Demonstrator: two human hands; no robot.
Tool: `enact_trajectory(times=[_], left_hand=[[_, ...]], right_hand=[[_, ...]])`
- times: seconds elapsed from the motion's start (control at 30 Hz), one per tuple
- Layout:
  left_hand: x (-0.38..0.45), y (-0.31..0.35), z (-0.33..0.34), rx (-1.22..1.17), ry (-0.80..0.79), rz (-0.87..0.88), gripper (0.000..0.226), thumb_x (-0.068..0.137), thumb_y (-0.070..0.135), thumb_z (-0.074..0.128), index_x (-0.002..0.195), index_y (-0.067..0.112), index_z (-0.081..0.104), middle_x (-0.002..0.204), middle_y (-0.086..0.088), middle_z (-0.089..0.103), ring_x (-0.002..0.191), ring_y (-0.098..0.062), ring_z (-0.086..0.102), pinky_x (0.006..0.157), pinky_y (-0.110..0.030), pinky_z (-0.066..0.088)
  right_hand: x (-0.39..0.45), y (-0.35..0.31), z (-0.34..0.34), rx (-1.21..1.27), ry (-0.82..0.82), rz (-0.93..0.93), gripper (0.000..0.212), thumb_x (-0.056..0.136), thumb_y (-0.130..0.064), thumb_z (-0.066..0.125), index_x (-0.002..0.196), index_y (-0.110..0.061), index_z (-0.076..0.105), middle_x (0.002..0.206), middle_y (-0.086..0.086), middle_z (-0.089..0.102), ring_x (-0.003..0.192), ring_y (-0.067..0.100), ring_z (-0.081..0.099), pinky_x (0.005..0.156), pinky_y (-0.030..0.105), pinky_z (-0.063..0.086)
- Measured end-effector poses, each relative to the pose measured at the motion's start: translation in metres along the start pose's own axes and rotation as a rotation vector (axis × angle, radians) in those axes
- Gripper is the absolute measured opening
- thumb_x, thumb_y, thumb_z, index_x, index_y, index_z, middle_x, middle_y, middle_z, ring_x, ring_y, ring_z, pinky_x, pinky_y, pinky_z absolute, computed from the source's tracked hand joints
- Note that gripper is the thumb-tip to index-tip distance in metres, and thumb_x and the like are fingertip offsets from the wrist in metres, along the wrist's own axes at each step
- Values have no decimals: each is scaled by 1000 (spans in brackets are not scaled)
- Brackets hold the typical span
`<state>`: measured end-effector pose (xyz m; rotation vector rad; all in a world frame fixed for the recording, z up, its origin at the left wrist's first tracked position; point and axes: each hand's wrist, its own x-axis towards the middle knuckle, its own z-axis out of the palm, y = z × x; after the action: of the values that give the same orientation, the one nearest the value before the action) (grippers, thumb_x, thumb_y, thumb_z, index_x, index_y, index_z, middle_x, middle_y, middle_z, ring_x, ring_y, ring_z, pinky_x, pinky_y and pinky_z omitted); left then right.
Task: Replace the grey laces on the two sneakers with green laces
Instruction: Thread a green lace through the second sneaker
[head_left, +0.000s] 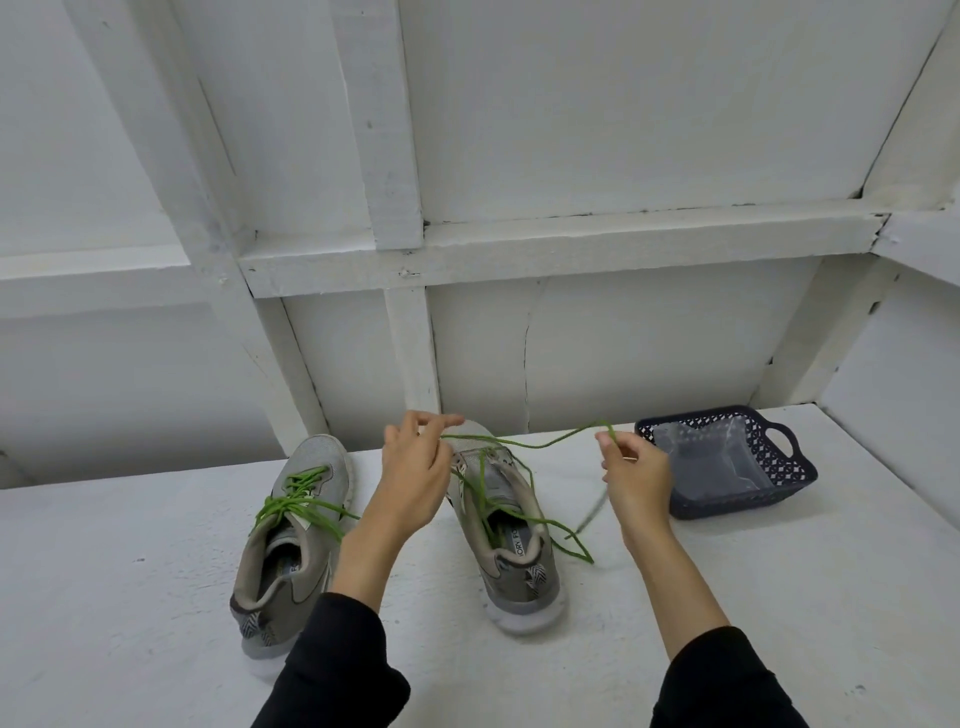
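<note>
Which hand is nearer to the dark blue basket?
Right. The right hand pinches the green lace just beside the dark blue basket. The left hand is farther away, over the right sneaker.

We noted a white table (156, 597). On it stood two grey sneakers: left sneaker (291, 540) laced green, right sneaker (511, 551) partly laced. A dark basket (748, 499) sat at far right, apart from both.
</note>
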<state>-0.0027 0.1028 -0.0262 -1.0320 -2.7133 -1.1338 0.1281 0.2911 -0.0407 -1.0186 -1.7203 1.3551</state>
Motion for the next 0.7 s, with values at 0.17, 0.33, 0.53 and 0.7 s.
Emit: enact_trajectory(times=[0.17, 0.33, 0.53, 0.7], left_hand=[[-4, -29, 0, 298, -48, 107, 44, 88, -6, 46, 121, 20, 58, 113, 2, 54, 94, -15, 27, 86, -27, 30], [-11, -24, -9, -53, -105, -58, 32, 99, 32, 47, 74, 25, 64, 57, 8, 43, 60, -12, 40, 64, -34, 33], [0, -7, -22, -601, 8, -406, 26, 92, 20, 50, 67, 13, 47, 68, 1, 39, 63, -12, 35, 61, -27, 30], [-6, -9, -24, -611, -77, -292, 30, 93, 36, 46, 71, 16, 47, 71, 9, 43, 68, -7, 38, 67, -26, 31]], right_hand=[[-2, 26, 4, -410, -192, 102, 36, 93, -12, 59, 126, 4, 56, 117, 17, 63, 107, 30, 58, 91, 34, 44], [-19, 18, 24, -357, -312, -134, 20, 94, -11, 54, 110, -12, 66, 114, 7, 61, 109, 21, 55, 92, 25, 41], [-35, 1, 45, -431, -611, -203, 38, 91, -54, 52, 93, -21, 72, 101, -6, 45, 105, 11, 32, 90, 26, 32], [-37, -3, 54, -327, -651, -128, 35, 82, -60, 60, 91, -29, 73, 111, -10, 46, 113, 10, 28, 99, 30, 31]])
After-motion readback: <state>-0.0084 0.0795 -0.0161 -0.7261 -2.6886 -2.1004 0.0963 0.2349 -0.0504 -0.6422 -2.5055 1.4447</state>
